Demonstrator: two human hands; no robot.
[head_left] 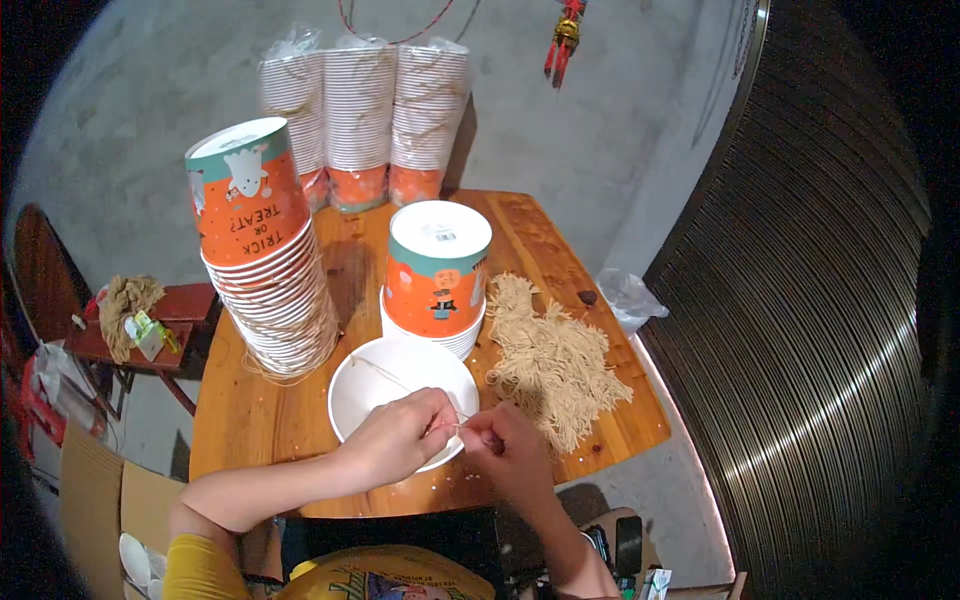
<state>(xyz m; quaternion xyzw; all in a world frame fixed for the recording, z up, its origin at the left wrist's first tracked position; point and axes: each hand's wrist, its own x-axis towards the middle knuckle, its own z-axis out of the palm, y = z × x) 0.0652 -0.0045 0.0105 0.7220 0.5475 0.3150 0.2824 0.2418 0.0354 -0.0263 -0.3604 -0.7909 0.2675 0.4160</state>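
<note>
A white-lined paper bucket [375, 385] lies with its open mouth up on the near part of the table. A thin pale cord [385, 370] runs across its inside to the right side of its rim. There my left hand [405, 432] pinches the cord between thumb and fingers. My right hand [508, 450] meets it just outside the rim, fingers closed on the cord too. The small stretch between my fingertips is mostly hidden. To the right lies a spread pile of tan cords [555, 365].
Upside-down orange and green paper buckets stand in a tall stack [265, 250] at left and a shorter stack [437, 280] behind the bowl-like opening. Wrapped stacks [360, 120] line the wooden table's [520, 225] far edge. A red bench [160, 315] is at left, a ribbed metal shutter [800, 330] at right.
</note>
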